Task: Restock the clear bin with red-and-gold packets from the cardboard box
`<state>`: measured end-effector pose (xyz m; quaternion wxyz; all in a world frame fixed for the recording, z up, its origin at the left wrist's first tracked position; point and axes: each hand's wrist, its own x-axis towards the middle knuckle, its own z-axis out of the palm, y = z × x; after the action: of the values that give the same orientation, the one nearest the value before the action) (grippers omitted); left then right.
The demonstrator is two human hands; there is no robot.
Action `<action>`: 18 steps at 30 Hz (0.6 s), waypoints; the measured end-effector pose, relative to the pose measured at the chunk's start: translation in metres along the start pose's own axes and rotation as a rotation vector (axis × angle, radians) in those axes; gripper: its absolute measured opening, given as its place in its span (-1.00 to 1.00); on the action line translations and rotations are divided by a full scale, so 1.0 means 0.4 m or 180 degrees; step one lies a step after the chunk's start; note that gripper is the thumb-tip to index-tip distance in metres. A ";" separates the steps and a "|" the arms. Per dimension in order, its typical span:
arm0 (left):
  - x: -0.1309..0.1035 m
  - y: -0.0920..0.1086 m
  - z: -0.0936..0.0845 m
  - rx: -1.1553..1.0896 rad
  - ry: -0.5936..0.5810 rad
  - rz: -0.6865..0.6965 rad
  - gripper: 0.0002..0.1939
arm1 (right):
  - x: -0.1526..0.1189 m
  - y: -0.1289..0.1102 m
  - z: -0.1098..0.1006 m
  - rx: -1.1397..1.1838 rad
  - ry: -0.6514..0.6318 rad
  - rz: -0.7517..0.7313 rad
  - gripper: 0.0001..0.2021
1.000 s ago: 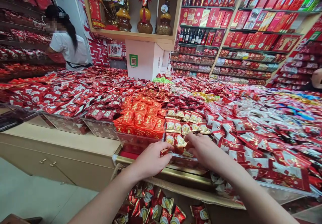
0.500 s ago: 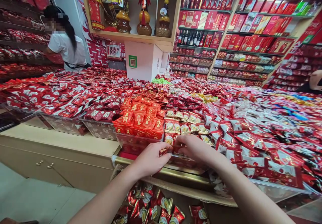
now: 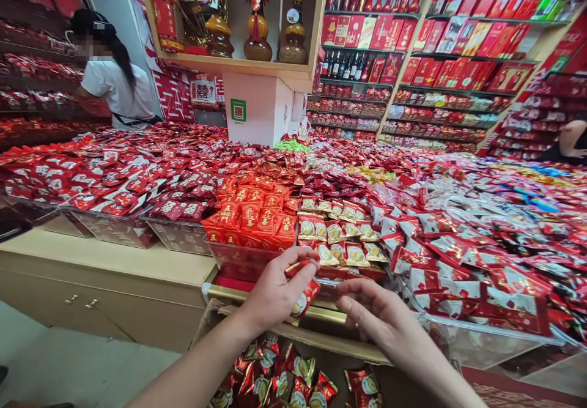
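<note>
My left hand (image 3: pixel 279 285) pinches a red candy packet (image 3: pixel 306 296) with a pale oval print, just in front of the bins. To its right, my right hand (image 3: pixel 378 310) has its fingers apart with nothing between them. Behind both hands, a bin holds rows of gold-and-red candy packets (image 3: pixel 334 232). Beside it on the left is a clear bin of bright red packets (image 3: pixel 257 215). Below my hands, an open cardboard box (image 3: pixel 330 341) has loose red-and-gold packets (image 3: pixel 275 380) inside.
White-and-red packets (image 3: pixel 481 273) fill bins on the right. A beige cabinet (image 3: pixel 105 279) stands at the left. A person in a white shirt (image 3: pixel 121 90) is by the left shelves, and part of another person's arm (image 3: pixel 571 139) shows at the far right.
My left hand has come up slightly with a packet now visible in it. My right hand has drawn back from the gold-and-red packets, moving down and right, and opened.
</note>
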<state>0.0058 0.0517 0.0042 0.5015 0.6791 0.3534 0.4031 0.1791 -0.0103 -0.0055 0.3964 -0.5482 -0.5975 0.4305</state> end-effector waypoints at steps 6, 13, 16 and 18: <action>-0.035 -0.007 0.062 -0.0429 0.0144 -0.0024 -0.78 | 0.003 0.041 0.063 0.1268 0.0057 -0.0018 -0.73; -0.034 -0.015 0.067 -0.1208 -0.0788 -0.0577 -0.63 | -0.018 0.047 0.022 0.1630 0.0713 -0.0180 -0.80; -0.032 -0.011 0.069 -0.1467 -0.1409 -0.1112 -0.63 | -0.027 0.043 0.012 0.1863 0.0859 -0.0177 -0.81; -0.037 -0.010 0.075 -0.1118 -0.1261 -0.1048 -0.64 | -0.035 0.037 0.015 0.1924 0.0863 -0.0053 -0.76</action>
<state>0.0262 0.0280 -0.0076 0.7288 0.5810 0.2788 0.2312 0.1791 -0.0242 -0.0214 0.6205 -0.4532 -0.3889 0.5082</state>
